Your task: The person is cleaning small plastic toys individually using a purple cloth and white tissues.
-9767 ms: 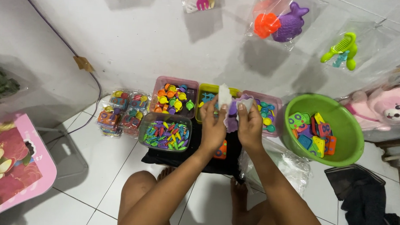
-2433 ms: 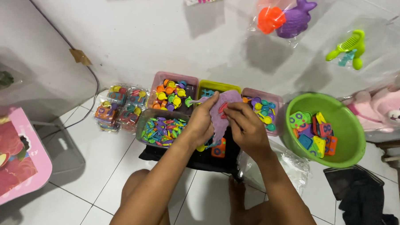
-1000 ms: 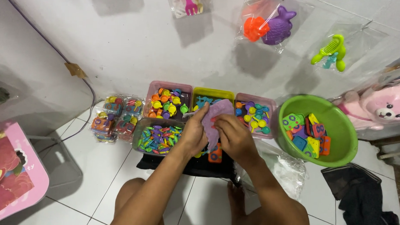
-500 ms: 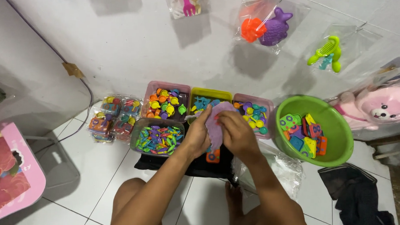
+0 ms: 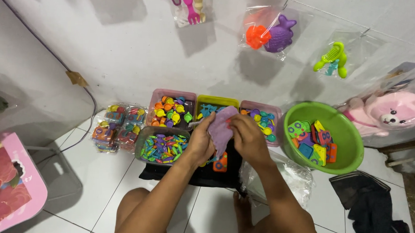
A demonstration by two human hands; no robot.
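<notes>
My left hand [image 5: 201,143] and my right hand [image 5: 248,139] hold a flat purple toy piece [image 5: 221,125] between them, above a black cloth [image 5: 205,174] on the floor. Small colourful toys peek out under the purple piece, and an orange tile [image 5: 220,163] lies on the cloth just below my hands. Behind my hands stand a pink tray of small cups [image 5: 171,110], a yellow-green tray [image 5: 217,102] and another pink tray [image 5: 263,120]. A clear tub of mixed small pieces [image 5: 162,146] sits to the left of my left hand.
A green basin [image 5: 318,137] with foam tiles stands at the right, next to a pink plush toy [image 5: 386,114]. Packed toy bags [image 5: 114,125] lie at the left. A clear plastic bag [image 5: 279,178] lies by my right arm. Bagged toys hang on the wall [image 5: 127,45]. A pink table [image 5: 9,194] is at far left.
Both hands stay together on the purple piece, shifted slightly up and left in view as the camera moved. Earlier I held a small white bag instead.
</notes>
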